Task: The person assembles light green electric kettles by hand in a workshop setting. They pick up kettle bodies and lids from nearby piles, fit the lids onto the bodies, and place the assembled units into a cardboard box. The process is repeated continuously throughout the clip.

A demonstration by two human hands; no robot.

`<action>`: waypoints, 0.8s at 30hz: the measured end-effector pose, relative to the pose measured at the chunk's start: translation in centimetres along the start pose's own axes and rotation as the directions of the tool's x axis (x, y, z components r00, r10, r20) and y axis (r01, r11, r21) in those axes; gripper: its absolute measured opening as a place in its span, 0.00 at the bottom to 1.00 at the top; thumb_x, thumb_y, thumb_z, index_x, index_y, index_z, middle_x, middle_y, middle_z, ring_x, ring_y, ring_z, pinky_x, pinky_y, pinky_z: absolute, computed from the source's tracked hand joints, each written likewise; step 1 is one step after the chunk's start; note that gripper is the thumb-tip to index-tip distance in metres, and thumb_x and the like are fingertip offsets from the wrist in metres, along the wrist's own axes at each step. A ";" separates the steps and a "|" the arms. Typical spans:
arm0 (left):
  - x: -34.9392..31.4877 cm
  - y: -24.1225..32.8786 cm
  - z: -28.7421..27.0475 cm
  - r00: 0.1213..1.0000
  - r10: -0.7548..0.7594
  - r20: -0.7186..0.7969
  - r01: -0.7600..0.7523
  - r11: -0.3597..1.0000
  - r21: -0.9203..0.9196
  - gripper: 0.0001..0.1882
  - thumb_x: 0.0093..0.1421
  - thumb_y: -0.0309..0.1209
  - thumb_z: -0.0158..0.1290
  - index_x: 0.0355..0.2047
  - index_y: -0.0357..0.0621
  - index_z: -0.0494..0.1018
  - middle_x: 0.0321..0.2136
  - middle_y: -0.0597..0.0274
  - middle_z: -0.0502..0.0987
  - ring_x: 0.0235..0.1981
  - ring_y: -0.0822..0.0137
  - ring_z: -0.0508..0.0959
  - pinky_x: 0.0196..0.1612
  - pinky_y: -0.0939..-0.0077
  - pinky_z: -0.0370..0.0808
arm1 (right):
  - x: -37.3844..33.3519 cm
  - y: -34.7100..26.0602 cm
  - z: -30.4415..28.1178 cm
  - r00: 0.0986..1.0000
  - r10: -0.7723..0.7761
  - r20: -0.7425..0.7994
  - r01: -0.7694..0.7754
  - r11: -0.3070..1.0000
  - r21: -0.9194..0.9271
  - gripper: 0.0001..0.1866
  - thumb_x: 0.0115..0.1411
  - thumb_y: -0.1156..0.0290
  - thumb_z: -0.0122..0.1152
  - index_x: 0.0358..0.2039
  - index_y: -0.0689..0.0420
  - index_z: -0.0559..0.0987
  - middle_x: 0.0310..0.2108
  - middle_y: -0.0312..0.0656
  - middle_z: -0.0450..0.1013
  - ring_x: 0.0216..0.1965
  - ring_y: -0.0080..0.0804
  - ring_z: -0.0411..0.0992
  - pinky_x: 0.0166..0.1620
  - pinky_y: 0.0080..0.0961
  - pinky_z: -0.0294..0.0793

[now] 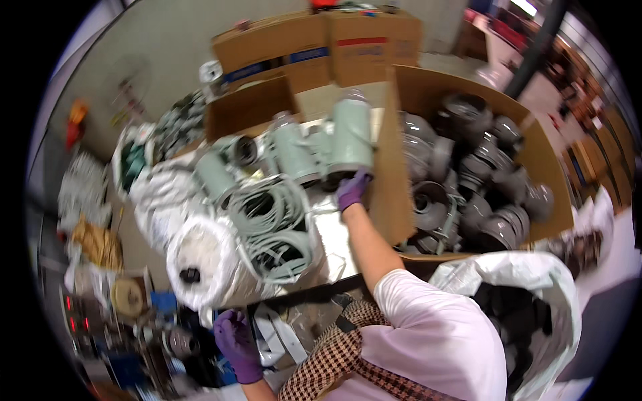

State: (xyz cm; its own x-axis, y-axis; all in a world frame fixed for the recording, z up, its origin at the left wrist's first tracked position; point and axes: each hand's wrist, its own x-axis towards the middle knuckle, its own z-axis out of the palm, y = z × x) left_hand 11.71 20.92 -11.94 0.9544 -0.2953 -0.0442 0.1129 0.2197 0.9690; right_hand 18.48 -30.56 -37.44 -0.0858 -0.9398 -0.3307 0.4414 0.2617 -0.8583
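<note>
My right hand [353, 189], in a purple glove, reaches forward and grips the lower rim of a tall sage-green cylindrical jug body [352, 134] with a clear domed top. Its fingertips are partly hidden at the dark open base. A similar green jug body [293, 150] stands just left of it, and another green cylinder [215, 177] leans farther left. My left hand [237, 344], also purple-gloved, is raised low in the view, its fingers loosely bent and apart. I see nothing in it. It is nearest the bench's front edge.
A large cardboard box [388, 167] on the right holds several grey translucent domed parts [478, 170]. Coiled green bands [267, 207] fill a white sack beside another white bag [200, 257]. An open sack of black pieces [511, 314] stands by my right side. Closed cartons [274, 50] stand behind.
</note>
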 end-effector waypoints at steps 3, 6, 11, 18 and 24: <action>-3.8 -0.1 -8.6 0.946 0.003 -0.325 0.017 0.998 0.057 0.12 0.70 0.36 0.47 0.47 0.42 0.71 0.40 0.62 0.75 0.41 0.67 0.75 0.50 0.68 0.72 | -0.2 2.8 0.2 0.999 0.019 -0.045 -0.027 0.986 -0.167 0.18 0.64 0.55 0.54 0.41 0.59 0.75 0.38 0.39 0.71 0.38 0.33 0.65 0.44 0.32 0.68; -10.2 0.8 -17.6 0.864 0.188 -0.466 -0.043 0.952 0.303 0.14 0.70 0.33 0.49 0.50 0.37 0.71 0.43 0.58 0.76 0.42 0.68 0.75 0.48 0.72 0.73 | 2.3 4.8 -2.6 0.940 -0.016 0.342 0.040 0.997 -0.066 0.13 0.64 0.59 0.52 0.27 0.52 0.76 0.25 0.36 0.71 0.28 0.30 0.68 0.34 0.31 0.70; -30.5 12.2 -37.3 0.256 0.728 -0.636 0.227 0.594 0.771 0.20 0.69 0.28 0.49 0.59 0.32 0.65 0.54 0.53 0.71 0.52 0.63 0.72 0.57 0.70 0.69 | -11.1 5.6 -9.2 0.728 0.416 0.545 -0.530 0.846 0.063 0.12 0.68 0.58 0.49 0.29 0.46 0.72 0.25 0.32 0.69 0.27 0.23 0.67 0.36 0.22 0.71; -50.0 31.8 -58.0 -0.223 0.924 -0.310 0.305 0.369 0.878 0.31 0.69 0.31 0.51 0.65 0.27 0.52 0.60 0.47 0.65 0.59 0.59 0.68 0.63 0.70 0.64 | -34.1 1.9 -12.7 0.596 0.511 0.620 -0.556 0.819 -0.141 0.09 0.67 0.70 0.47 0.44 0.49 0.75 0.19 0.30 0.55 0.20 0.20 0.55 0.25 0.16 0.57; -36.5 28.9 -66.0 0.160 0.374 -0.914 -0.289 0.903 0.318 0.18 0.65 0.48 0.55 0.27 0.48 0.70 0.18 0.70 0.65 0.17 0.73 0.65 0.21 0.74 0.64 | -46.2 -4.6 -12.0 0.365 0.306 0.879 -0.145 0.952 -0.271 0.13 0.67 0.73 0.51 0.51 0.58 0.72 0.26 0.31 0.64 0.27 0.19 0.63 0.32 0.17 0.66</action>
State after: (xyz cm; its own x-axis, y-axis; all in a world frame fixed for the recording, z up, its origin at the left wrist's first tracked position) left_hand -1.59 99.34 1.61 0.4478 0.8842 0.1330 -0.2621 -0.0124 0.9650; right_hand 9.73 14.32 -22.87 0.8891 -0.4562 -0.0381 0.1906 0.4445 -0.8753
